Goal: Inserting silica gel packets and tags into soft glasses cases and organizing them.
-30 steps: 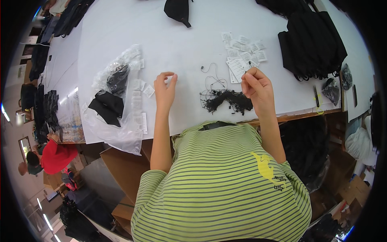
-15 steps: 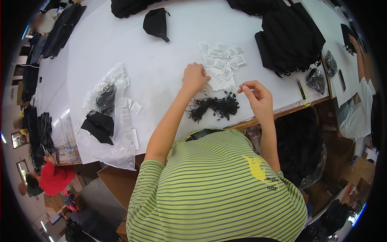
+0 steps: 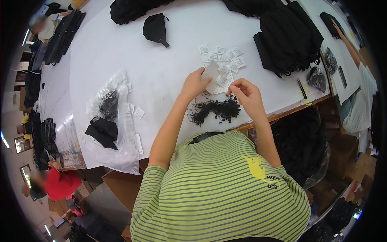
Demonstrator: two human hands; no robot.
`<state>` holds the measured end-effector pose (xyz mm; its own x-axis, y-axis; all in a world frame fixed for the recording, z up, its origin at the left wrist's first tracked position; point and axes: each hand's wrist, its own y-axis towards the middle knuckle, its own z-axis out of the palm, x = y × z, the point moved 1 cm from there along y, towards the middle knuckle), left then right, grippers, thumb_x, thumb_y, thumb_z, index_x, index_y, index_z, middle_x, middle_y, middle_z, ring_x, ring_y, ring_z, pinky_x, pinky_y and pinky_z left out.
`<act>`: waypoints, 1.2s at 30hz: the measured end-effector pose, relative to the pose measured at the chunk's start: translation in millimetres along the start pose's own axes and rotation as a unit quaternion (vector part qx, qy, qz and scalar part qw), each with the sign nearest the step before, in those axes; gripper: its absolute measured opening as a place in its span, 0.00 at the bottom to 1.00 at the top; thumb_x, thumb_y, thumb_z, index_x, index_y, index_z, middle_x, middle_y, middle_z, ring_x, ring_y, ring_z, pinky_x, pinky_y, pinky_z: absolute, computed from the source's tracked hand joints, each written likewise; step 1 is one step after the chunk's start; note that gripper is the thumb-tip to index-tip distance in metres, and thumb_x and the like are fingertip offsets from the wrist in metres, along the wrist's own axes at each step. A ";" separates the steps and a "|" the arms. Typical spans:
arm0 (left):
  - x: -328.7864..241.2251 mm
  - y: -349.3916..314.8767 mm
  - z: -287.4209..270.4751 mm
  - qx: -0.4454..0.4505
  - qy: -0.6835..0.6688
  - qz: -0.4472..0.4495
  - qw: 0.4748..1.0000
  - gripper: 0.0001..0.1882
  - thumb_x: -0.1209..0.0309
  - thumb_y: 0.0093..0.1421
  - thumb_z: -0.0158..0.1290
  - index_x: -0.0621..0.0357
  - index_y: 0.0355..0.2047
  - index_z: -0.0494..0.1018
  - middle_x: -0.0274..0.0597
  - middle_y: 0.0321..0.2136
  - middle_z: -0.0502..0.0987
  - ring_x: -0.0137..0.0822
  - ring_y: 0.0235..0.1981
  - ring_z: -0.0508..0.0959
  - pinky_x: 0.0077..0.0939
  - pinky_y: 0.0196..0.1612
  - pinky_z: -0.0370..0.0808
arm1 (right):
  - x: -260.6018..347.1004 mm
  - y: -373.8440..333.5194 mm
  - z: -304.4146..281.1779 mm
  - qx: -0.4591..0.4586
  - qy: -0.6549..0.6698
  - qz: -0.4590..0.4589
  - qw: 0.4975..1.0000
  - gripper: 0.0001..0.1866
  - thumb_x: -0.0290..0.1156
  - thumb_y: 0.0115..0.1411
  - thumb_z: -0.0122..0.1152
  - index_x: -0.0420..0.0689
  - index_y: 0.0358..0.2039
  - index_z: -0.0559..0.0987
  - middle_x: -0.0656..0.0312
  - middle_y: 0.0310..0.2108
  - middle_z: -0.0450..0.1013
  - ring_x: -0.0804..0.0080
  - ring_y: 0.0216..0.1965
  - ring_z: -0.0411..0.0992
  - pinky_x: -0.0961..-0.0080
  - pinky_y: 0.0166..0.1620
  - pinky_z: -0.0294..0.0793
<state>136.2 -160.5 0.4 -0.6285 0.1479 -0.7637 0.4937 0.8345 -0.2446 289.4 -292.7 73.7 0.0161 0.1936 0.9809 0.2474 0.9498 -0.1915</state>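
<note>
Head view: our left hand (image 3: 196, 84) pinches a white printed tag (image 3: 210, 70), likely light, bendable, best edge-held; our right hand (image 3: 249, 95), a tiny black piece (image 3: 229, 93).

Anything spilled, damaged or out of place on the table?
Nothing looks spilled or damaged. Mildly odd: the crumpled clear plastic bag appears to droop off the white tabletop, and thin black cords lie tangled in a heap, loops straying left.
</note>
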 end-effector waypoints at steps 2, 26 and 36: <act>-2.9 -7.9 -8.6 -0.011 -0.061 0.033 0.998 0.17 0.69 0.51 0.56 0.64 0.40 0.72 0.47 0.32 0.78 0.45 0.33 0.75 0.35 0.39 0.71 | -3.3 -2.5 -4.2 -0.003 -0.011 0.011 1.000 0.06 0.30 0.58 0.57 0.41 0.30 0.76 0.70 0.23 0.74 0.92 0.18 0.57 0.91 0.22 0.54; -19.2 -131.3 -26.6 -0.038 -0.403 -0.003 0.914 0.23 0.81 0.56 0.51 0.62 0.54 0.66 0.35 0.30 0.74 0.23 0.34 0.73 0.16 0.37 0.70 | -7.8 -10.2 55.6 0.103 -0.123 -0.023 0.987 0.07 0.30 0.55 0.60 0.39 0.28 0.75 0.70 0.12 0.58 0.83 0.16 0.53 0.81 0.21 0.53; -30.0 -135.4 -24.0 -0.132 -0.257 0.037 0.957 0.19 0.83 0.56 0.49 0.59 0.49 0.73 0.35 0.29 0.75 0.22 0.30 0.72 0.16 0.36 0.71 | 9.8 -8.6 57.2 0.021 -0.211 -0.077 0.974 0.07 0.31 0.55 0.58 0.40 0.28 0.75 0.64 0.11 0.56 0.76 0.13 0.55 0.76 0.19 0.55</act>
<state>73.7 -265.2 70.8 -0.1860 -0.0111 -0.9825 0.3139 0.9469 -0.0701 232.0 -284.9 83.1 -0.4193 0.1225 0.8995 0.1753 0.9831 -0.0522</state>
